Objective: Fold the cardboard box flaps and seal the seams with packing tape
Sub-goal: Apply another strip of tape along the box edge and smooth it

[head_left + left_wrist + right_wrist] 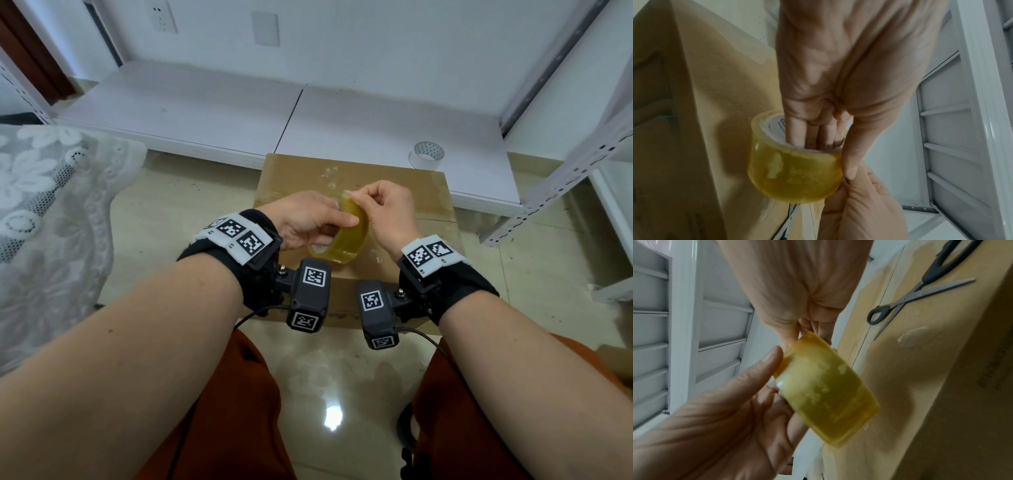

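A closed cardboard box point(404, 192) stands on the floor, with shiny tape strips across its top. Above it my left hand point(337, 221) holds a yellow tape roll point(346, 248). In the left wrist view its fingers point(816, 138) sit inside the core of the roll point(793, 175) and the thumb lies along the outside. My right hand point(354, 197) pinches the roll's upper rim between thumb and forefinger. The right wrist view shows that pinch point(809, 331) at the top edge of the roll point(828, 394). I cannot tell whether a loose tape end is lifted.
Black-handled scissors point(920, 288) lie open on the box top point(941, 386). A second, clear tape roll point(426, 156) sits on the white boards point(205, 113) behind the box. A white metal rack point(565, 178) stands at the right, lace fabric point(51, 212) at the left.
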{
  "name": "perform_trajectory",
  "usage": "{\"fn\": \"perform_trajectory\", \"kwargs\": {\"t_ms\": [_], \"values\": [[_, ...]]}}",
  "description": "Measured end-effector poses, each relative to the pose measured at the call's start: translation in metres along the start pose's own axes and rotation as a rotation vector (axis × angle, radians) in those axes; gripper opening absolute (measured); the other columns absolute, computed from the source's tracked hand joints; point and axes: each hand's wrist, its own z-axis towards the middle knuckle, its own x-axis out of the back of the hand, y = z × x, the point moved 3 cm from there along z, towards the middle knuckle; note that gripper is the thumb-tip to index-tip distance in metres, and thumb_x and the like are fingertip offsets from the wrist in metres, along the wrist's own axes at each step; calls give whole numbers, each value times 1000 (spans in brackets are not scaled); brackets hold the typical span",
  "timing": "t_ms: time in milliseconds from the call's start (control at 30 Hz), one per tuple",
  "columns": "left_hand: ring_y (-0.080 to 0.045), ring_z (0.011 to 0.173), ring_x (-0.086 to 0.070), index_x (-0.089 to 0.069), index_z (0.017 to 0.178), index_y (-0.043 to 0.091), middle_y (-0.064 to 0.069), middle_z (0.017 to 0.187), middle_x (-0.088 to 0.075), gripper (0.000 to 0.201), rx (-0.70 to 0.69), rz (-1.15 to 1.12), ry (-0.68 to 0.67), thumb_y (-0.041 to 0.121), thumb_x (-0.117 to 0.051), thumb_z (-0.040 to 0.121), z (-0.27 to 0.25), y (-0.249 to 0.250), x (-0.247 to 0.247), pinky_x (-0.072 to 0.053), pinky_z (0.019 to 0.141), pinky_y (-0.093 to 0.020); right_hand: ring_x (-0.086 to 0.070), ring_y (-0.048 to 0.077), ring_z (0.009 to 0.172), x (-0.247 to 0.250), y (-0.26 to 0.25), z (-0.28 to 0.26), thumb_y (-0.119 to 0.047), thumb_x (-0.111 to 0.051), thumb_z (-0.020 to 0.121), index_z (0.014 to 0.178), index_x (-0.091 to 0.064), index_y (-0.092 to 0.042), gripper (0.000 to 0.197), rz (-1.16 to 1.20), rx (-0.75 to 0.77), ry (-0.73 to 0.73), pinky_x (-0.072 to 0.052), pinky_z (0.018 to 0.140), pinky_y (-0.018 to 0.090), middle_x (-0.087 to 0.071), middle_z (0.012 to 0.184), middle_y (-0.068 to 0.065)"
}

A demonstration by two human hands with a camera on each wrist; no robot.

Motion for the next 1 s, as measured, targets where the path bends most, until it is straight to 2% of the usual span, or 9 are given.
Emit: {"fn": "perform_trajectory", "kwargs": {"t_ms": [267,367,433,567,667,833,933,1000], "values": [[-18,77,-70,-58,103,-4,-14,88,-70,12,-2,-56,-80,1,-50,95,-10,5,-4,-59,74,-28,-57,3,62,0,-1,-2,-20,-70,84,70,-59,-21,19,-25,36,27,-46,57,13,-62,72,-7],[-26,88,-70,-53,116,-10,-22,101,-68,23,-4,-97,-112,0,-46,97,-11,5,-5,-57,81,-34,-56,0,58,1,-4,-3,-18,-69,86,71,-58,-18,18,-24,51,22,-47,53,13,-61,70,-6],[-26,86,-71,-52,117,-10,-23,102,-67,23,3,-110,-132,1,-43,98,-13,6,-6,-58,80,-34,-57,-2,53,2,-5,-4,-17,-68,86,74,-59,-14,16,-5,44,8,-46,47,12,-61,70,-4],[-24,88,-71,-51,121,-8,-22,106,-67,27,20,-89,-176,5,-39,101,-17,7,-7,-56,83,-34,-59,5,60,5,-4,-3,-15,-68,86,71,-58,-16,18,-23,45,-14,-53,56,18,-62,70,-2],[-23,91,-69,-52,120,-4,-19,104,-68,25,36,-60,-189,6,-37,101,-18,6,-6,-53,88,-36,-62,10,61,7,-3,-4,-14,-69,85,75,-61,-9,14,26,3,-69,-56,59,21,-65,71,5],[-19,83,-70,-46,129,-5,-16,100,-67,31,31,-40,-203,6,-34,102,-20,7,-6,-56,81,-32,-62,8,59,8,-3,-5,-13,-69,85,72,-60,-11,16,53,1,-60,-54,56,18,-65,70,3],[-19,80,-69,-50,122,-2,-15,95,-68,27,28,-55,-214,6,-35,102,-19,8,-3,-56,80,-33,-61,8,60,9,-4,-6,-13,-67,86,75,-61,-10,13,26,13,-62,-54,58,18,-65,70,1],[-18,75,-67,-54,115,0,-12,88,-67,24,40,-92,-226,8,-36,101,-18,7,-2,-57,75,-32,-59,6,58,10,-4,-5,-12,-67,86,77,-62,-8,11,5,27,-47,-53,57,18,-64,69,0]]}}
